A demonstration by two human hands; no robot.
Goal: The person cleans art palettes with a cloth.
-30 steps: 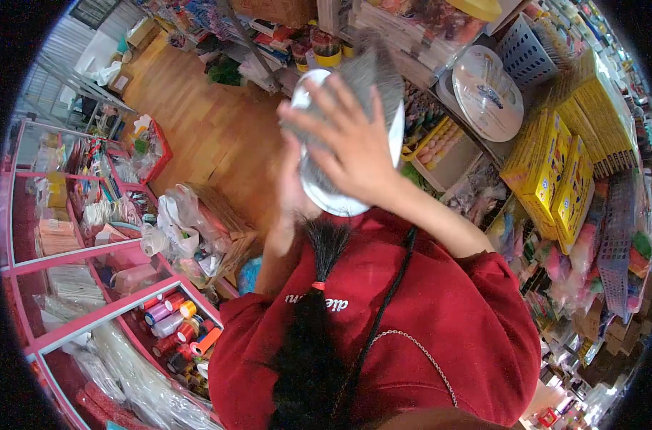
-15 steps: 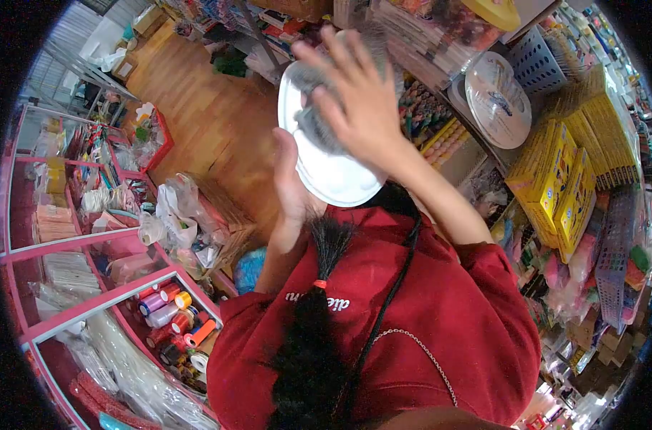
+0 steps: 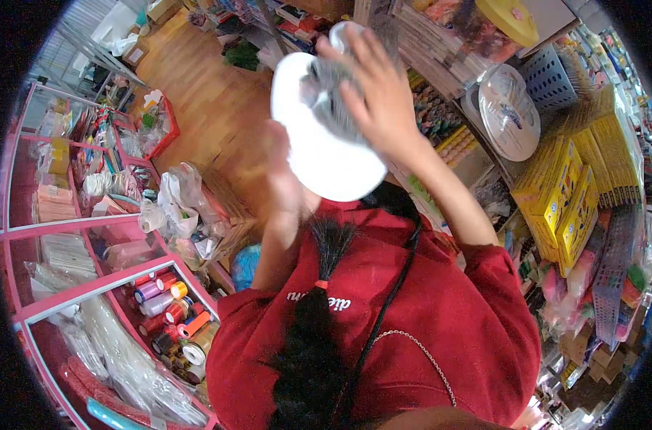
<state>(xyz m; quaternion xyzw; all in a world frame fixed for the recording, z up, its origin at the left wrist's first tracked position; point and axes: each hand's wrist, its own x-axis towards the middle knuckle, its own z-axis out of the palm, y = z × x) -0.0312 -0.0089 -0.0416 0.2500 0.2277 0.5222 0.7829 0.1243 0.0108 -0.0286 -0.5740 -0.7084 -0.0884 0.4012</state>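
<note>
A white oval palette-like piece [image 3: 326, 161] is held up in front of the chest. On its left edge is my left hand [image 3: 284, 175], blurred, with the thumb along the rim and the other fingers hidden behind. Over its upper right part lies a dark grey fuzzy cloth or brush-like thing [image 3: 338, 107], its exact kind unclear. My right hand [image 3: 383, 97] presses on this grey thing from the right, fingers spread and slightly blurred.
Pink-edged compartments [image 3: 118, 287] with ribbon spools [image 3: 154, 304] and bagged goods stand at left. At right are yellow boxes [image 3: 551, 197], a wrapped white palette [image 3: 508, 115] and a perforated basket [image 3: 548, 79]. Wooden floor [image 3: 197, 115] lies beyond.
The white piece has shifted slightly up and left and looks brighter. My right hand has moved a little right with the grey thing. The surroundings have shifted slightly in view.
</note>
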